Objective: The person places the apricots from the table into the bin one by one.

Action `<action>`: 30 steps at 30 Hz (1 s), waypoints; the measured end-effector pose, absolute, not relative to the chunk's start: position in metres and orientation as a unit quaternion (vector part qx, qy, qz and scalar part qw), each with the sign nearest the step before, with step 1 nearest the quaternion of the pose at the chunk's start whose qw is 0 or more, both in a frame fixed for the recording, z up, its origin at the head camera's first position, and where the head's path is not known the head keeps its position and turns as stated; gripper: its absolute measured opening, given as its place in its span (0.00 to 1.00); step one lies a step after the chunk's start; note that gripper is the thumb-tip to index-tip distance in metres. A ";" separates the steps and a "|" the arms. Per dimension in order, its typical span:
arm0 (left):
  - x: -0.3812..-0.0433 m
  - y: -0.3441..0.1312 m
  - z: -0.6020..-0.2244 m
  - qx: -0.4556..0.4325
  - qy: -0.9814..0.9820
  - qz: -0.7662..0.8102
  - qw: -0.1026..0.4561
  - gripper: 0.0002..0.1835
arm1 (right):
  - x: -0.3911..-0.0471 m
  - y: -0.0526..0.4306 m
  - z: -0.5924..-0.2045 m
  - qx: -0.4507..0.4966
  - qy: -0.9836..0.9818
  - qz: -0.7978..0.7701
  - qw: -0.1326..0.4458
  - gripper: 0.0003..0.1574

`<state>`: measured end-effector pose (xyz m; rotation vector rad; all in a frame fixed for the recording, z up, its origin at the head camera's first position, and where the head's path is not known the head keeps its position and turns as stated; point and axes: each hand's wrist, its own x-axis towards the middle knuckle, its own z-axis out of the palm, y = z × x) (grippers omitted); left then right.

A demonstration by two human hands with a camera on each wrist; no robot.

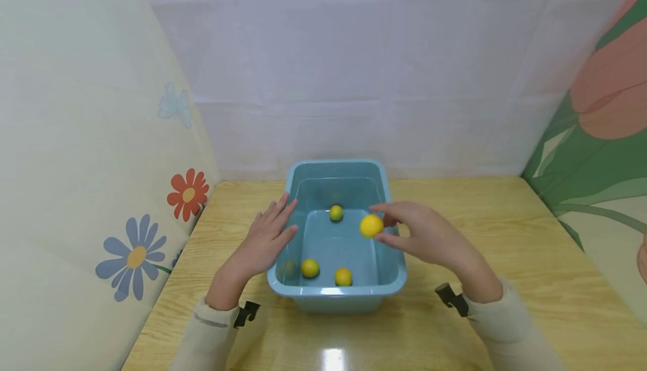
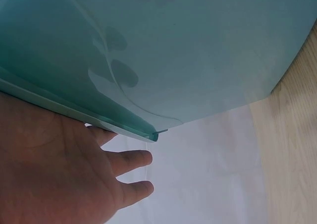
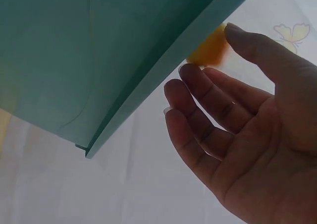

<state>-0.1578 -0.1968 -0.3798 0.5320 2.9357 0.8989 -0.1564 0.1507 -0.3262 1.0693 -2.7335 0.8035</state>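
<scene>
A yellow tangerine (image 1: 371,226) is between the thumb and fingertips of my right hand (image 1: 423,233), above the right side of a blue plastic basin (image 1: 336,291). In the right wrist view the tangerine (image 3: 209,48) looks blurred orange beside the thumb tip, partly hidden by the basin's rim. My left hand (image 1: 267,236) rests at the basin's left rim with fingers spread and straight. Three more yellow-green tangerines lie on the basin's floor: one tangerine (image 1: 336,213) toward the back, another tangerine (image 1: 310,268) at the front left, and a third tangerine (image 1: 343,276) at the front middle.
The basin stands on a wooden table (image 1: 470,208) in front of a white cloth backdrop (image 1: 323,68). A flower-printed panel (image 1: 101,152) borders the left side, and a panel with large tulips (image 1: 606,96) borders the right.
</scene>
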 end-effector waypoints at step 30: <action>-0.158 -0.204 -0.380 0.150 0.904 0.400 -0.024 0.33 | -0.184 0.182 -0.357 0.279 -0.909 0.285 0.119 0.27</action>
